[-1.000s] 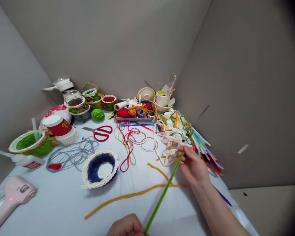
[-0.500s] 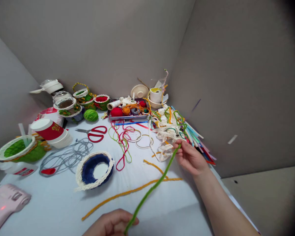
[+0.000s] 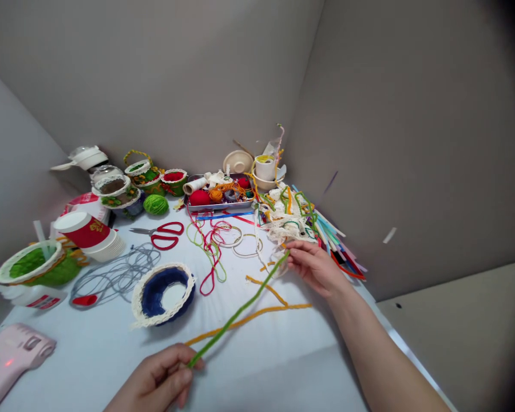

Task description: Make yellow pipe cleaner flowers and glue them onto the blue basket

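Observation:
A green pipe cleaner (image 3: 239, 312) stretches diagonally between my two hands, above the white tabletop. My left hand (image 3: 165, 375), low in the view, pinches its near end between thumb and fingers. The far end is pinched by my right hand (image 3: 315, 266), beside the heap of lace. Under the green stem lie a long orange pipe cleaner (image 3: 257, 313) and a shorter orange piece (image 3: 268, 289) that meets it. Left of these sits a small blue bowl-shaped basket (image 3: 152, 300) with a white lace rim, tilted toward me.
Red-handled scissors (image 3: 165, 235), tangled grey cord (image 3: 115, 274) and stacked paper cups (image 3: 90, 234) lie left. A pink glue gun (image 3: 21, 355) is near left. Behind stand a tray of yarn (image 3: 218, 207) and small baskets (image 3: 145, 171). Lace (image 3: 289, 229) and coloured stems (image 3: 335, 240) heap at right.
Both hands have shifted left in the view, and my left hand has come up further into sight. The green pipe cleaner has moved with them, still held at both ends.

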A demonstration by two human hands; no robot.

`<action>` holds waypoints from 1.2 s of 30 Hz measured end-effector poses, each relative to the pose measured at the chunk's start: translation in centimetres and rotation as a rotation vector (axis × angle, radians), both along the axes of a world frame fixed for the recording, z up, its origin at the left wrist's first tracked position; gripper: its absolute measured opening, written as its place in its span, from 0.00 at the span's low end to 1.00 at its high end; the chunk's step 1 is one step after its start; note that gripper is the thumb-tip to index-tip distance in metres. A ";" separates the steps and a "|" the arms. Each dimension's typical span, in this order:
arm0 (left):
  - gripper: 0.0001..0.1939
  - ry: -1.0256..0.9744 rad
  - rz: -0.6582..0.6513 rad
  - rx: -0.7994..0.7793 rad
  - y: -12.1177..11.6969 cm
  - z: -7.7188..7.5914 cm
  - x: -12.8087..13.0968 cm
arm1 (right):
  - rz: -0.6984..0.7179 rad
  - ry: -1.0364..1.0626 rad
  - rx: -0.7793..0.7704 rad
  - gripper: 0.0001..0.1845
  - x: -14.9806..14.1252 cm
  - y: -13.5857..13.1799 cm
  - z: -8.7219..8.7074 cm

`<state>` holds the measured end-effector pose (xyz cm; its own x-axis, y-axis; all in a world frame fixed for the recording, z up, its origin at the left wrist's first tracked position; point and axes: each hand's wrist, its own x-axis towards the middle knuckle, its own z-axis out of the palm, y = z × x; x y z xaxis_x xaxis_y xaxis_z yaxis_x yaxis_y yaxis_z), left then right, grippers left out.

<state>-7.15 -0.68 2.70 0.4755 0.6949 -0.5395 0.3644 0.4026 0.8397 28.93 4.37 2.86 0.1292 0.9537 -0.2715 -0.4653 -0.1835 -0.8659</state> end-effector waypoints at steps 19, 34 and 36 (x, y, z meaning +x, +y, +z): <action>0.14 0.323 0.009 0.436 -0.4 0.5 1.6 | -0.094 -0.067 0.219 0.10 0.4 -0.7 1.2; 0.11 0.350 -0.148 0.584 -1.2 -0.8 3.2 | -1.057 -0.477 0.626 0.08 4.8 0.9 2.9; 0.12 0.367 -0.167 0.599 -1.3 -0.8 3.2 | -0.937 -0.774 0.428 0.04 5.3 1.1 1.0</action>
